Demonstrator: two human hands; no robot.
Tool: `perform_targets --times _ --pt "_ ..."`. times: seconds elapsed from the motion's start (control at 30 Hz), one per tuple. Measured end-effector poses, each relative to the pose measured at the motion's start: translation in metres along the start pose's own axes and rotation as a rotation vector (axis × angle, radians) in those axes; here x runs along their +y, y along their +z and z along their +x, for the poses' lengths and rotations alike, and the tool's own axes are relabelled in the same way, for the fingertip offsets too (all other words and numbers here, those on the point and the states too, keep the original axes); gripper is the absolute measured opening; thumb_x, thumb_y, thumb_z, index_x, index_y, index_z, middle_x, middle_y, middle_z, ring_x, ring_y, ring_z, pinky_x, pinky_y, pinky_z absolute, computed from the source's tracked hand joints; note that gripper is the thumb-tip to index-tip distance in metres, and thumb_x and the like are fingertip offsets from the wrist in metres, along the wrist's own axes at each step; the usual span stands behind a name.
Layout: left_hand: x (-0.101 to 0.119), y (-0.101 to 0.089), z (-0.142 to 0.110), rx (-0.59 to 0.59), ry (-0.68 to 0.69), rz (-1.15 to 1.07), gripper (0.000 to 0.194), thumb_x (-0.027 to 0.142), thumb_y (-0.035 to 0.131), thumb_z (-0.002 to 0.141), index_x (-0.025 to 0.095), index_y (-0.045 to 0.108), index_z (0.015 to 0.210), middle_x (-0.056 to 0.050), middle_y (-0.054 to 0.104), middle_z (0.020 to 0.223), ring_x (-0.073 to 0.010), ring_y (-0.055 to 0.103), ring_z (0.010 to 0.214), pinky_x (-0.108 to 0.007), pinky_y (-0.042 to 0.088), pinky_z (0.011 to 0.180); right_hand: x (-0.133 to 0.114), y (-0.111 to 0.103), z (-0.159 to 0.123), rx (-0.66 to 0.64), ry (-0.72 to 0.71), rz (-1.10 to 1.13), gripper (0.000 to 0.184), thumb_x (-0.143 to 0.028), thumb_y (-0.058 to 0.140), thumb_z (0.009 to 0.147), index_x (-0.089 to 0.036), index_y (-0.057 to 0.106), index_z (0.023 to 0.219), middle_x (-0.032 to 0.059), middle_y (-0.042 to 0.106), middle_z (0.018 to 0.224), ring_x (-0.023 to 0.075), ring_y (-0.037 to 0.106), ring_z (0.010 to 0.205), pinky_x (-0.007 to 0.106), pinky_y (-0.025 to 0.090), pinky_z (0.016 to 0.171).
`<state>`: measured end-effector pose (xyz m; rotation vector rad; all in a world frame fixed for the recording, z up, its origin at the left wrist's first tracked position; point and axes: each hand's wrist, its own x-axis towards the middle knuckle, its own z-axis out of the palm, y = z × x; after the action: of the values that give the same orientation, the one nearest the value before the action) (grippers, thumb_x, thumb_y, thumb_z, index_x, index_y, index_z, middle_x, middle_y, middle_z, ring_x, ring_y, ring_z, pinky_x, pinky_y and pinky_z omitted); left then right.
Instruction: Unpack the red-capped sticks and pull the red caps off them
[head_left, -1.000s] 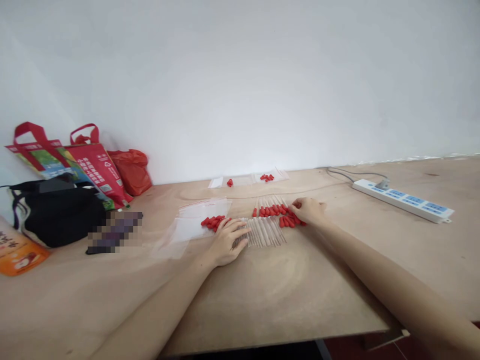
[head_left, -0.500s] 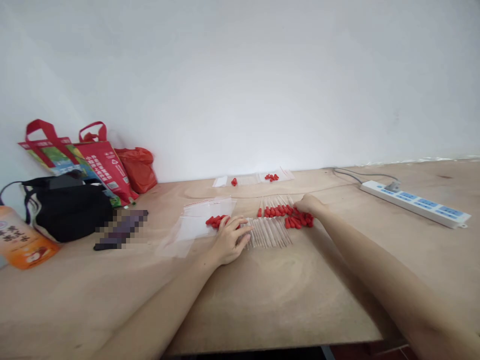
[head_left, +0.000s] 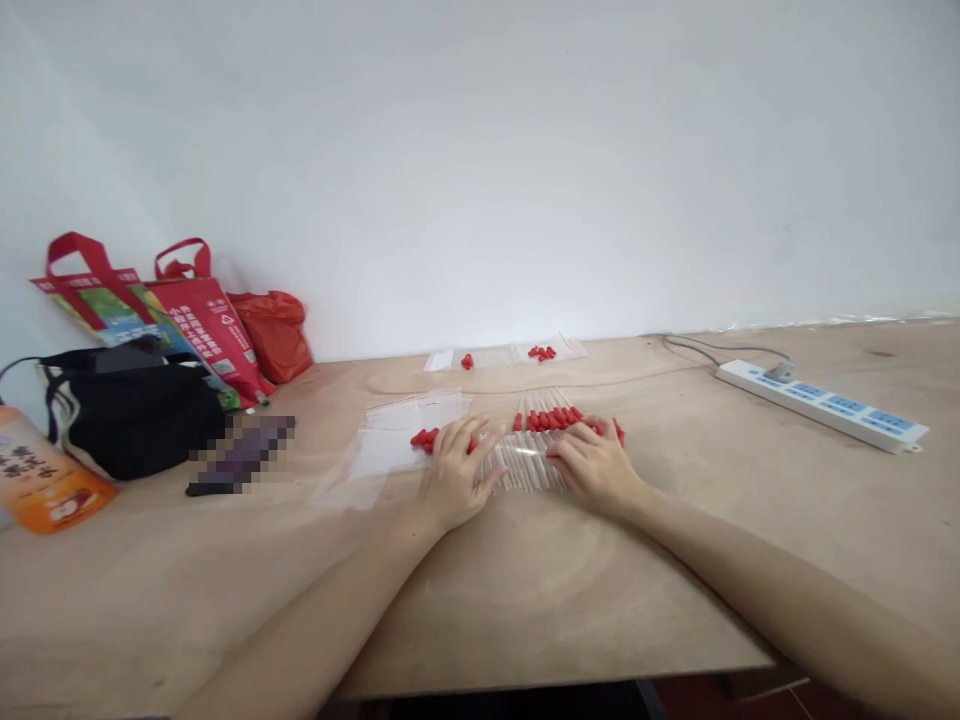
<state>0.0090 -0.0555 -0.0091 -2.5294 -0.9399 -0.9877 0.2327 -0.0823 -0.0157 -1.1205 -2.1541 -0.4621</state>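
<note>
A row of clear thin tubes (head_left: 525,462) lies on the wooden table (head_left: 525,590), with red caps (head_left: 551,419) lined up just behind them. My left hand (head_left: 454,468) rests flat with spread fingers on the left end of the tubes, beside a small heap of red caps (head_left: 424,438). My right hand (head_left: 592,465) lies palm down on the right end of the tubes, fingers stretched toward the left. A stack of clear zip bags (head_left: 397,440) sits left of my left hand.
More zip bags with red caps (head_left: 510,355) lie near the wall. A white power strip (head_left: 821,405) with its cable is at the right. At the left stand red shopping bags (head_left: 187,320), a black bag (head_left: 127,415), an orange packet (head_left: 45,480) and a blurred dark object (head_left: 240,455).
My right hand has left the red caps at the far right and come down and left onto the tubes. My left hand has stayed on the tubes' left end.
</note>
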Motion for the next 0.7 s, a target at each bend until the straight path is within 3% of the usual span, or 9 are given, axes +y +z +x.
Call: perform_targets --times 0.13,0.3,0.7 --pt "0.007 0.003 -0.004 -0.030 0.135 0.004 0.021 0.028 0.050 0.082 0.026 0.060 0.100 -0.004 0.062 0.099 -0.0208 0.050 0.100 -0.044 0.028 0.094 -0.014 0.004 -0.008 0.065 -0.156 -0.008 0.017 -0.017 0.043 0.083 -0.019 0.057 0.073 -0.0008 0.060 0.064 0.0136 0.049 0.070 0.035 0.026 0.083" --pt "0.009 0.004 -0.006 -0.012 0.172 0.014 0.016 0.019 0.048 0.082 0.024 0.062 0.086 0.001 0.064 0.071 -0.0158 0.054 0.077 -0.042 0.030 0.088 -0.019 0.005 -0.006 0.100 -0.126 0.001 0.014 -0.026 0.049 0.082 -0.020 0.061 0.086 0.0004 0.062 0.069 0.0146 0.048 0.073 0.035 0.025 0.080" --pt "0.012 -0.001 -0.011 0.043 0.115 -0.009 0.018 0.013 0.046 0.078 0.021 0.060 0.070 0.003 0.061 0.060 -0.0136 0.051 0.066 -0.040 0.029 0.082 -0.019 0.006 -0.008 0.104 -0.092 0.012 0.025 -0.035 0.050 0.082 -0.019 0.063 0.067 0.0002 0.057 0.057 0.0133 0.044 0.068 0.037 0.022 0.082"
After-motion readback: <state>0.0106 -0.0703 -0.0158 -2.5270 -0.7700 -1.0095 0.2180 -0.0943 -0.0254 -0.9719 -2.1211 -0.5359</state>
